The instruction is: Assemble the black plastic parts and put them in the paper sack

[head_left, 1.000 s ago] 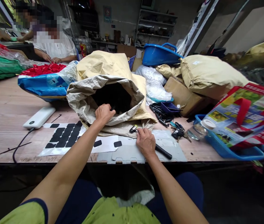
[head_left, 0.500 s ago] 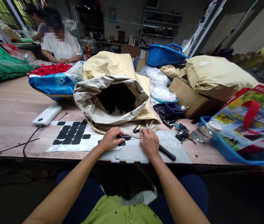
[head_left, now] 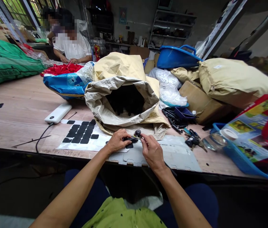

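My left hand (head_left: 119, 141) pinches a slim black part (head_left: 131, 139) above a grey board (head_left: 178, 153) at the table's front edge. To its right, my right hand (head_left: 152, 151) is closed round a small hammer, whose round dark head (head_left: 137, 133) sits close to the tip of the black part. Most of the hammer's handle is hidden by my hand and forearm. A black square pad (head_left: 129, 146) lies below the black part. Left of my hands, rows of black square pads (head_left: 81, 131) rest on a white sheet (head_left: 62, 145).
An open sack (head_left: 121, 118) of dark contents stands just behind my hands. A white power bank (head_left: 58, 112) lies left. Black parts, keys (head_left: 192, 139), a bottle (head_left: 215, 141) and a blue basket (head_left: 243, 161) are right. A person (head_left: 71, 44) sits across the table.
The view has swung left, so things appear further right. The hammer's head has turned and come closer to the black part, and my right hand has tilted.
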Available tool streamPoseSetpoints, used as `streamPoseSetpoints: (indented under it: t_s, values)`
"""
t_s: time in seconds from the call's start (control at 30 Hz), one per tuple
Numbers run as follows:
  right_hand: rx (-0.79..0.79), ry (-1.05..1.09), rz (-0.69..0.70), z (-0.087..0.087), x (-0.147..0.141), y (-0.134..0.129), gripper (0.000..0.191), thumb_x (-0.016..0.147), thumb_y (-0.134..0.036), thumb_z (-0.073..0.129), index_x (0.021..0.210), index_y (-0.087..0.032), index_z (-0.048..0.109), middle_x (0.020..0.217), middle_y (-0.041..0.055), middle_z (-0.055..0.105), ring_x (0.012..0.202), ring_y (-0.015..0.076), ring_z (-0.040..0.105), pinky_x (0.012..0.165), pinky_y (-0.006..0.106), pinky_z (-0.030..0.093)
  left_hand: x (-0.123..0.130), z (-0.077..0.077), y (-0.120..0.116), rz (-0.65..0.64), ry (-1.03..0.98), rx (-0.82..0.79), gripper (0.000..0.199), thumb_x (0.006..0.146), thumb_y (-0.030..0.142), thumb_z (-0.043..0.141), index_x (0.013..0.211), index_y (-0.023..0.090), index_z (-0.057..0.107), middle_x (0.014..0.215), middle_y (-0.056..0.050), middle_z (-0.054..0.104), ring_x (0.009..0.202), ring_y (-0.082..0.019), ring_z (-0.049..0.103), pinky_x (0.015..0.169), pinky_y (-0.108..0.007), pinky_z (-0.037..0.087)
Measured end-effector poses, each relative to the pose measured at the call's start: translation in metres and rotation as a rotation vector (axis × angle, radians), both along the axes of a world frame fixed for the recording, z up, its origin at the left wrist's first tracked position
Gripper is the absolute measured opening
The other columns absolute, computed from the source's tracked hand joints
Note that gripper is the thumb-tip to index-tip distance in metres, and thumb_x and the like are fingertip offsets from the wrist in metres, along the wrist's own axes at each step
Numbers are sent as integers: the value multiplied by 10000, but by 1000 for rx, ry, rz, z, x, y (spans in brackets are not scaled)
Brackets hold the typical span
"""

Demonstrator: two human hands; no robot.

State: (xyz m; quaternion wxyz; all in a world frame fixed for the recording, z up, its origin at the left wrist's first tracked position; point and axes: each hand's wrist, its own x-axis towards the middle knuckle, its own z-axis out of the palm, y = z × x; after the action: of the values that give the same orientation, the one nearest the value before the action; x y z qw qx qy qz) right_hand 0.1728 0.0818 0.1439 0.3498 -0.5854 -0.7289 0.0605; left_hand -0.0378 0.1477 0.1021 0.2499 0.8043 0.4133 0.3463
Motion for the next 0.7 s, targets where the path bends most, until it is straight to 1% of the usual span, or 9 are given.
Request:
streamPoseSetpoints:
  t_s: [0.13,0.2,0.27,0.37,0.53,0.7]
  values:
    - [56,2,0,6,-13,-6,334,1044,-291,445,1292,-232,661,1033,49,690,972,172,658,850,257,484,-1,-2,1,-16,-27,7,152,813,247,773,961,221,800,877,-41,656,892,-208,594,841,-334,477]
    - [79,-15,0,5,-17,-9,343,1049,-290,437,1306,-224,654,1033,55,687,975,172,656,857,257,485,-2,-3,2,-19,-29,5,137,811,241,775,944,223,800,867,-36,650,886,-205,591,837,-330,475]
    - [55,-62,18,2,-18,-11,337,1047,-278,441,1298,-228,661,1015,52,687,948,170,656,836,253,486,-2,-3,2,-20,-27,2,122,811,222,769,928,223,802,842,-31,637,869,-200,586,818,-322,469]
    - [12,-105,16,-2,-15,-11,319,1039,-271,459,1267,-245,680,996,42,689,914,164,657,795,242,481,-1,-1,1,-12,-31,-5,134,806,203,763,931,224,805,832,-26,631,861,-195,584,809,-315,462]
    - [68,-45,-59,-4,-7,-12,341,1048,-309,442,1293,-245,670,1032,52,693,987,169,653,845,241,477,1,1,0,8,-21,-10,121,800,200,756,911,210,803,836,-29,637,859,-192,586,806,-311,463]
    - [-24,-62,-31,-6,-4,-12,346,1039,-309,429,1266,-253,685,1013,54,697,955,172,652,830,247,475,0,0,1,10,-25,-24,122,794,215,761,911,204,793,840,-29,643,859,-194,591,812,-316,466]
